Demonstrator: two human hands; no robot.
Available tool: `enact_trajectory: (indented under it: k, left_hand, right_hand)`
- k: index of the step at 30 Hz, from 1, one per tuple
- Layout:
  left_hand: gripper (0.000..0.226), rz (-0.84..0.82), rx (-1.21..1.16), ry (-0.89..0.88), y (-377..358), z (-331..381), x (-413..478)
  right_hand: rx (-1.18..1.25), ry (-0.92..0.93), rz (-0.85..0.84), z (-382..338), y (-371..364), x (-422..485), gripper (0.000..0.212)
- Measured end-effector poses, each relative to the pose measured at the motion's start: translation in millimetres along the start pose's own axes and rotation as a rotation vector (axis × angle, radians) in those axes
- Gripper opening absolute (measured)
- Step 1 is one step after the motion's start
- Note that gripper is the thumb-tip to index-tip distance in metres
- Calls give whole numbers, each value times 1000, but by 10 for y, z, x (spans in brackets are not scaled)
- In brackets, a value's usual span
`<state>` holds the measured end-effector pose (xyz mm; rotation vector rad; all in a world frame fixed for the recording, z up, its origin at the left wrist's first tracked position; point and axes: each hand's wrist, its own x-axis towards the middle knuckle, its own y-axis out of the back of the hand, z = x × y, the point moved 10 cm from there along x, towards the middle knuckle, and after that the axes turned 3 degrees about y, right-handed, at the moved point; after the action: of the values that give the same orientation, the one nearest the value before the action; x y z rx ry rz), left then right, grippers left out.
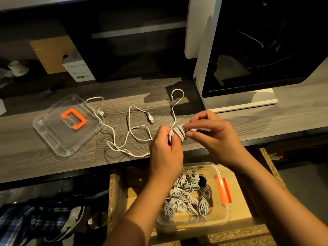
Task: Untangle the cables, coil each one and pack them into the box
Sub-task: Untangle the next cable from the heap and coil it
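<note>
white cable [178, 133] is prob feeling light n floppy so grabbing it right round the wound loops is making sense imo, w/ left hand [166, 150] gripping the bundle just over the worktop [53, 166] front edge, right hand [214, 134] pinching the wrap, tail trailing back across the top.

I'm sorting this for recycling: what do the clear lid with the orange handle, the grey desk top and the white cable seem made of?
Clear lid with orange handle: glossy transparent plastic, the desk grain shows through. Grey desk top: matte, printed-looking wood grain, probably laminate. White cable: smooth, bends into tight loops, likely a plastic or rubber jacket.
</note>
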<state>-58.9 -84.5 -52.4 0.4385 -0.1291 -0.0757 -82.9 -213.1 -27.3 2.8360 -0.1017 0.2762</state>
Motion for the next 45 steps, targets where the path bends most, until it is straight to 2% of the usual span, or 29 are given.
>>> enact_trajectory:
  k: [2,5,9,10,13,14,16,19,23,26,28,30,33,35,38,40,42,45]
  left_hand:
    - [20,15,6,36,17,-46,1]
    - [29,38,28,50,44,-49,8]
    - [39,85,81,60,100,-50,20]
    - [40,99,95,47,128,-44,28]
    - [39,99,125,40,190,-60,85]
    - [37,83,121,69,188,-93,107]
    - [33,72,91,155,201,-187,135]
    - [30,46,27,236,199,-285,153]
    - [26,-106,15,231,117,-285,206]
    - [19,-189,160,197,67,-299,226]
    - [15,-238,241,151,12,-270,188]
    - [12,-270,318,90,-24,-217,139]
    - [12,-290,433,-48,-40,-85,106]
    - [12,-313,465,-163,-41,43,75]
    - [8,-343,490,-289,-22,113,27]
    - [9,-286,479,-246,27,13,42]
    - [15,-182,318,-62,112,-170,94]
    - [27,-142,71,257,74,-510,187]
  right_hand:
    - [-187,89,-62,-93,-47,58,21]
    - [-293,125,-82,-110,-85,94,16]
    - [-305,30,-18,-44,-150,106,5]
    - [-241,-23,24,2,-162,102,8]
    - [168,-209,196,175,-174,69,17]
    - [217,-227,215,195,-191,65,15]
    - [117,-168,135,131,-270,92,7]
    - [-172,-3,14,15,-359,136,18]
    - [-339,114,41,-18,-340,136,18]
    - [-514,204,27,-69,-423,104,19]
    - [-533,173,63,-14,-393,100,17]
    - [-416,23,132,127,-323,66,12]
    - [211,-401,274,463,-309,-54,20]
    - [536,-634,282,629,-424,-111,24]
    - [763,-835,238,743,-576,-156,27]
    - [788,-804,244,770,-606,-131,24]
    - [649,-641,295,720,-518,-65,21]
    - [362,-368,357,438,-384,44,15]
